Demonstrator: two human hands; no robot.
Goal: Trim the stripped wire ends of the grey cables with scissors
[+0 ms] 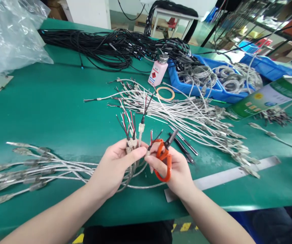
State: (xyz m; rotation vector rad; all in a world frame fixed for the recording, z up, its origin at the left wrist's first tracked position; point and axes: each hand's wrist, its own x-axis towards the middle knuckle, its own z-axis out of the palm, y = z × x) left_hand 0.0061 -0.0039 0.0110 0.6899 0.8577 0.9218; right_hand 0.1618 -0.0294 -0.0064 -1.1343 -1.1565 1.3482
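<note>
Coiled grey cables [199, 76] and paler, clear coils [229, 81] fill the blue bins [186, 87] at the far right of the green table [66, 112]; a pink bottle [157, 73] with a metal cap stands just beside them, and a green-and-white canister [265, 98] leans nearby, its contents hard to make out from here. There is one bottle, one tape ring [170, 98], one steel ruler [219, 179] and one pair of orange-handled scissors [163, 155], against a pile of white cables [181, 115] too tangled to count. The left hand [112, 166] is closed around a small bunch of cables [134, 142] — at least three stripped ends pointing up, thumb laid across. The right hand [176, 166], fingers curled, carries the scissors with blades pointing up and away, while its thumb and forefinger pinch one cable end [149, 149] close beside the bunch, above the table's near edge
</note>
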